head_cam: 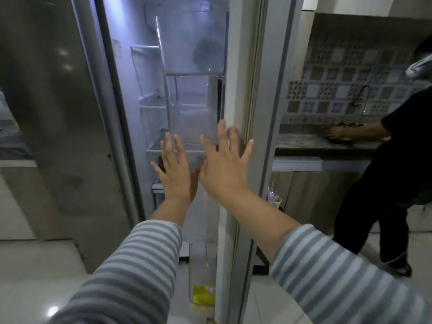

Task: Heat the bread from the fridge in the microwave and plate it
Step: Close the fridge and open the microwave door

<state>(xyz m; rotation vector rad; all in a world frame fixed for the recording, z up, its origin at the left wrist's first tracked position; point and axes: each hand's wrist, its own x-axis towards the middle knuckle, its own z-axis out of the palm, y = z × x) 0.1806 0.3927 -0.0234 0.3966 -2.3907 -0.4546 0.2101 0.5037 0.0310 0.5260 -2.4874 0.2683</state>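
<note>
At twelve o'clock, the lit white open fridge [187,90] faces the left hand [174,170] and right hand [223,164], fingers spread, empty; bread seemingly unseen, so blind reaching may knock the clear door bins [194,54].

Dim room; cool glow from fridge interior [187,66], glare spots on floor [52,311], soft blur, wide-angle edge bending.

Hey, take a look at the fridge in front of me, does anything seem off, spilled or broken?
Nothing looks spilled or broken. The fridge door stands open, both hands, left hand and right hand, are raised open in front of it, holding nothing. The lit shelves look bare, and no bread is visible. A bottle with a yellow label stands upright low in the door.
</note>
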